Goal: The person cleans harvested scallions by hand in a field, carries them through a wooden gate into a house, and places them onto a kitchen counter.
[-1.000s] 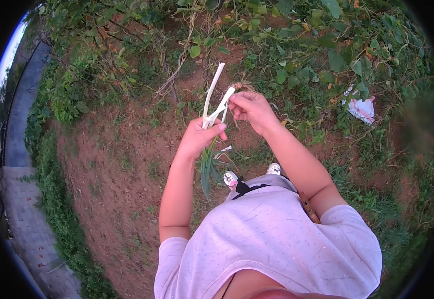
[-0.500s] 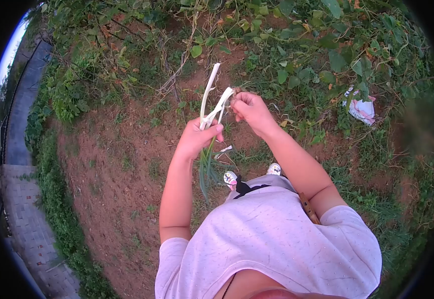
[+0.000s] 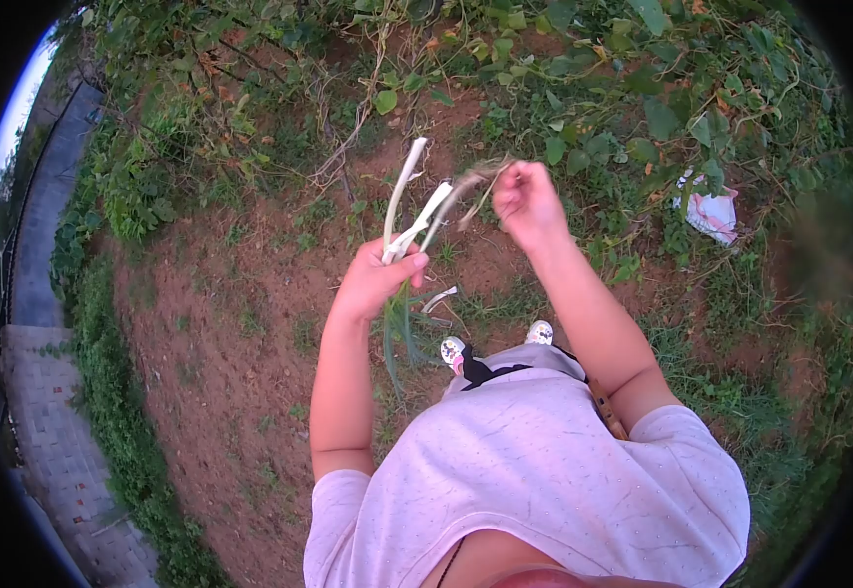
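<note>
Several green onions (image 3: 404,201) are gripped in my left hand (image 3: 379,279), their white stalks pointing up and away from me. Their green leaves (image 3: 403,328) hang below the fist. To the right, my right hand (image 3: 532,208) is closed in a pinch on a thin brownish strand (image 3: 485,176), blurred by motion. The strand stretches toward a stalk beside the white ends; whether it is root or dry outer skin I cannot tell.
A pale scrap (image 3: 439,299) lies on the soil below my hands. Leafy vines (image 3: 583,118) spread ahead, with a white and pink bag (image 3: 711,216) among them at the right. My shoes (image 3: 454,350) stand on weedy ground. A paved path (image 3: 64,421) runs along the left.
My right hand has pulled away from the stalk tips, up and to the right, drawing the brownish strand out. My left hand has shifted slightly left and down with the green onions.
</note>
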The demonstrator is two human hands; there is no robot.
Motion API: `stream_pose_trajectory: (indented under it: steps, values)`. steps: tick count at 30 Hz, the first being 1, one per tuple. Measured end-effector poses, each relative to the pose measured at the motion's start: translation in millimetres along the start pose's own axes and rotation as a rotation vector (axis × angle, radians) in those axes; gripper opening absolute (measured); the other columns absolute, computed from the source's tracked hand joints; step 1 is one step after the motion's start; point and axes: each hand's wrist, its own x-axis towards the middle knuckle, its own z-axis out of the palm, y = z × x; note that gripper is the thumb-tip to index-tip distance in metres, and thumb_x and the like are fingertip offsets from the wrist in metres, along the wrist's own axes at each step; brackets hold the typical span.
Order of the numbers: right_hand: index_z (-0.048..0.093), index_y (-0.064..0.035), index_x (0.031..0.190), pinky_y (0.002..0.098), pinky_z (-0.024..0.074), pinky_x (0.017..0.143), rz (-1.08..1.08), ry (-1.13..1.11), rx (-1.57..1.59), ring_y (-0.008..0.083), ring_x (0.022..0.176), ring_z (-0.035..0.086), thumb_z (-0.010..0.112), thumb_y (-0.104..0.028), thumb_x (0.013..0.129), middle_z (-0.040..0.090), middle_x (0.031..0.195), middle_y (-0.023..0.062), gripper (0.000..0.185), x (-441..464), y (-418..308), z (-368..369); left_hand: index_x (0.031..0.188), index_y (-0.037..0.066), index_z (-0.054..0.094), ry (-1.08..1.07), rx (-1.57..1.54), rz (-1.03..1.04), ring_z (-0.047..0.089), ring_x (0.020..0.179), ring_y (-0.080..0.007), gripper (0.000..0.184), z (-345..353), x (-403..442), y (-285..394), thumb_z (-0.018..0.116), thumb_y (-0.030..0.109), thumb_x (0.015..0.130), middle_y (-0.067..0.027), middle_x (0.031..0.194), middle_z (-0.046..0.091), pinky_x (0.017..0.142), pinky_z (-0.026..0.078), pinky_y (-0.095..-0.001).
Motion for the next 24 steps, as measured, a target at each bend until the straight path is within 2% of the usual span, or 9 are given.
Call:
stream_pose_trajectory:
  steps: [2,6,8,12,13,15,17,20,24]
  values:
    - [0.045,-0.0061,0.066,0.0193,0.0357,0.046,-0.080,-0.006,0.085,0.0069,0.048,0.037,0.046,-0.012,0.080,0.046,0.059,0.0008,0.015,5.4,-19.7,-3.6,0.081,0.006,0.057,0.020,-0.005,-0.019,0.040,0.043,-0.0024,0.011,-8.8,-4.7,-1.0,0.063,0.013,0.075,-0.0005,0.058,0.056,0.039,0.025,-0.0164]
    - [0.047,-0.0023,0.071,0.0200,0.0341,0.042,-0.182,-0.011,-0.362,0.0056,0.047,0.037,0.045,-0.021,0.085,0.045,0.058,0.0001,0.023,-4.0,-36.0,2.3,0.080,0.004,0.058,0.040,-0.043,-0.064,0.042,0.043,-0.0037,0.011,-20.6,-8.3,2.3,0.063,0.012,0.074,-0.0022,0.057,0.056,0.039,0.025,-0.0168]
    - [0.051,-0.0004,0.090,0.0208,0.0359,0.044,-0.041,-0.019,-1.158,0.0058,0.049,0.040,0.044,-0.026,0.087,0.045,0.058,-0.0010,0.026,-7.7,-30.8,7.8,0.080,0.002,0.059,0.060,-0.058,-0.052,0.045,0.045,-0.0053,0.013,-18.0,-9.9,6.8,0.062,0.013,0.075,-0.0030,0.057,0.056,0.041,0.027,-0.0177]
    - [0.055,-0.0053,0.105,0.0216,0.0395,0.049,-0.158,-0.272,-1.289,0.0068,0.056,0.046,0.046,-0.028,0.086,0.052,0.064,-0.0008,0.031,-22.6,-4.8,21.7,0.079,0.002,0.060,0.027,-0.104,-0.008,0.047,0.046,-0.0063,0.013,-22.1,-8.5,7.6,0.062,0.014,0.075,-0.0031,0.055,0.056,0.042,0.029,-0.0180]
    - [0.055,-0.0053,0.105,0.0216,0.0395,0.049,-0.158,-0.272,-1.290,0.0068,0.056,0.046,0.046,-0.028,0.086,0.052,0.064,-0.0008,0.031,-24.1,-5.5,22.2,0.078,0.002,0.060,0.045,-0.069,-0.033,0.047,0.046,-0.0064,0.012,-23.2,-9.0,9.9,0.062,0.013,0.074,-0.0029,0.055,0.055,0.042,0.029,-0.0179]
    - [0.056,-0.0042,0.103,0.0224,0.0449,0.057,0.072,-0.479,-1.463,0.0084,0.059,0.049,0.048,-0.023,0.085,0.057,0.075,0.0007,0.027,-27.1,-7.9,24.8,0.077,0.002,0.060,0.064,-0.036,-0.057,0.048,0.046,-0.0066,0.012,-25.6,-9.7,12.3,0.062,0.013,0.074,-0.0028,0.054,0.055,0.042,0.029,-0.0178]
    - [0.056,-0.0019,0.099,0.0229,0.0433,0.056,-0.018,-0.574,-1.572,0.0078,0.061,0.050,0.049,-0.019,0.084,0.056,0.071,0.0015,0.024,-25.2,-6.4,22.2,0.076,0.002,0.060,0.087,-0.049,-0.034,0.047,0.046,-0.0066,0.011,-28.8,-9.4,14.0,0.061,0.013,0.073,-0.0024,0.053,0.054,0.042,0.029,-0.0181]
    - [0.056,0.0000,0.093,0.0294,0.0399,0.055,-0.024,-0.662,-1.644,0.0157,0.057,0.049,0.051,-0.020,0.082,0.055,0.066,0.0091,0.024,-25.9,-3.4,23.1,0.075,0.003,0.060,0.112,-0.026,-0.023,0.046,0.044,-0.0063,0.012,-33.6,-9.6,15.2,0.060,0.014,0.074,-0.0016,0.052,0.053,0.040,0.028,-0.0182]
    - [0.055,0.0000,0.090,0.0302,0.0399,0.055,-0.166,-0.753,-1.732,0.0166,0.057,0.049,0.050,-0.019,0.081,0.054,0.066,0.0102,0.021,-25.0,0.6,24.0,0.074,0.001,0.058,0.157,-0.036,-0.003,0.043,0.043,-0.0059,0.013,-42.1,-8.4,13.2,0.059,0.015,0.075,-0.0006,0.050,0.050,0.038,0.025,-0.0179]
